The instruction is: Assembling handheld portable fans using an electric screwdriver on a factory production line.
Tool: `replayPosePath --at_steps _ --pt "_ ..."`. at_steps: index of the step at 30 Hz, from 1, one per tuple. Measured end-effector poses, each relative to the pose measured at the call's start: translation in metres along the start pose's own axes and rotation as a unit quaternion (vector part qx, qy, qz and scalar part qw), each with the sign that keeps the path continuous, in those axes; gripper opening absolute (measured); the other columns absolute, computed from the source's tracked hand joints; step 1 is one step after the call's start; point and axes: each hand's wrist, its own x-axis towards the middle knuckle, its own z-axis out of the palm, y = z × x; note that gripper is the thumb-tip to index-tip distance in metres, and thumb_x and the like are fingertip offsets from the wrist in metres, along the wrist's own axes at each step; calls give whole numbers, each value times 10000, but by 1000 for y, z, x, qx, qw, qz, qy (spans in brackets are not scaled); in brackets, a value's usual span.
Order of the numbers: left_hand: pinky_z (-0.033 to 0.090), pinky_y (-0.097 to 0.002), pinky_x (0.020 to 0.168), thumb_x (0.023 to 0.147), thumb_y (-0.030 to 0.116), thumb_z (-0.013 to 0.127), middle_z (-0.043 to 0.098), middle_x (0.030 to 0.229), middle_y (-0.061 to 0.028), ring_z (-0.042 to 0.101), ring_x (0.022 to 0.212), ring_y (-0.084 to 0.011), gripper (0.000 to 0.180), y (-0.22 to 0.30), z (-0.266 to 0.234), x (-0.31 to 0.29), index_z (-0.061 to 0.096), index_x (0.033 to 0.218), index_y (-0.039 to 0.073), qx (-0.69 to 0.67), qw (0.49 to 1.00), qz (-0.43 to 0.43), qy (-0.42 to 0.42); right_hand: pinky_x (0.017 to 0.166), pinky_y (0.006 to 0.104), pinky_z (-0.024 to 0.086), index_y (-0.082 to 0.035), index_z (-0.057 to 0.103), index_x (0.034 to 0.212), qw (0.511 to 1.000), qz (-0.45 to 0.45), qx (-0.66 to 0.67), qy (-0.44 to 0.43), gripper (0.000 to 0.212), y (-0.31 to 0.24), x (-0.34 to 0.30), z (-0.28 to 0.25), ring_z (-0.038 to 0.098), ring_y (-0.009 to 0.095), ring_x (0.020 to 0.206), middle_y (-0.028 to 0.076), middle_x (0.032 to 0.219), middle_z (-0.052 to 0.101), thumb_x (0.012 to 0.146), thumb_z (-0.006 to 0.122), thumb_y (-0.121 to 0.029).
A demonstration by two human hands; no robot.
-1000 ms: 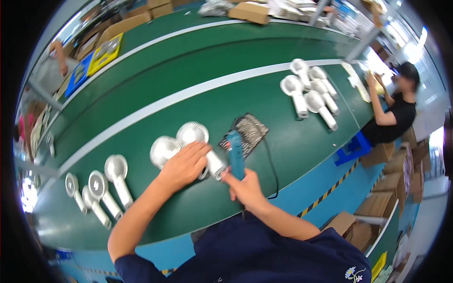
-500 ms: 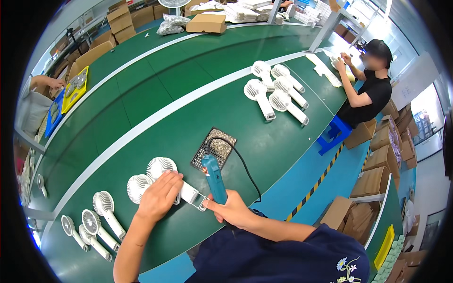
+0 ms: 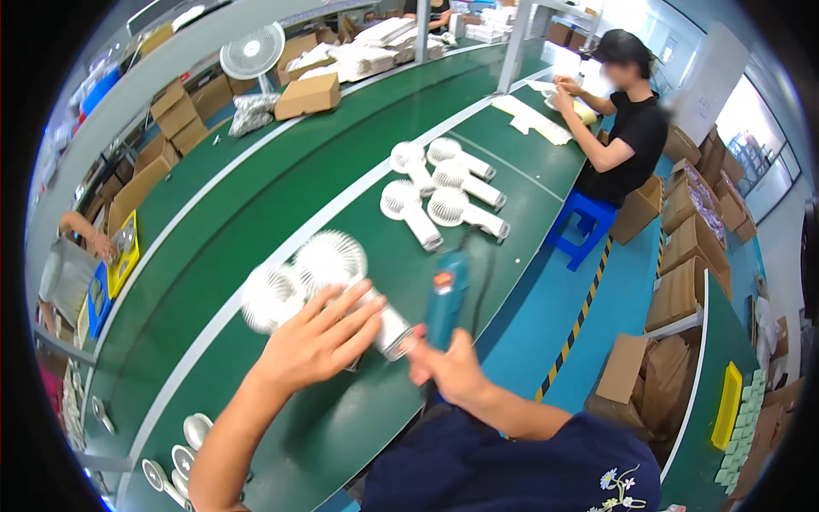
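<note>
Two white handheld fans are close together in front of me, blurred by motion. The right one [image 3: 331, 258] slants its handle toward my right hand; the left one [image 3: 271, 297] has its handle mostly hidden under my left hand. My left hand [image 3: 324, 340] lies over both handles, fingers bent around them. In my right hand [image 3: 454, 369] is a teal corded power tool [image 3: 447, 299], shaped like an electric screwdriver, its working end out of sight below. The right thumb and fingertips also meet the end of the right fan's handle.
Several white handheld fans [image 3: 461, 207] lie farther right on the green table [image 3: 307, 444]; more [image 3: 183, 458] lie lower left. Beyond, a seated co-worker [image 3: 627, 128] on a blue stool [image 3: 583, 235] handles something white. Cardboard boxes [image 3: 636, 367] line the right. A metal strip [image 3: 192, 350] runs along the table.
My view has shifted. Both fans have moved away and right with my hands, now covering the area where a black tray of small metal parts showed. The teal tool has moved along with them.
</note>
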Motion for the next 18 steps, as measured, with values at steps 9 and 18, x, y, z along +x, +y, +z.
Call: replayPosePath --at_steps 9,18 --pt "425 -308 694 808 187 588 624 1060 62 529 888 -160 360 -101 138 225 571 1162 126 86 974 193 79 455 277 434 -5 621 909 968 -125 71 206 152 -93 105 -201 484 88 512 7 634 522 882 698 -134" --pt "491 -332 731 802 133 588 564 873 -20 560 913 -212 157 -115 323 347 552 954 126 0 991 106 80 429 282 439 21 610 793 943 -34 95 318 178 -106 232 -310 506 137 480 35 612 531 869 684 -122"
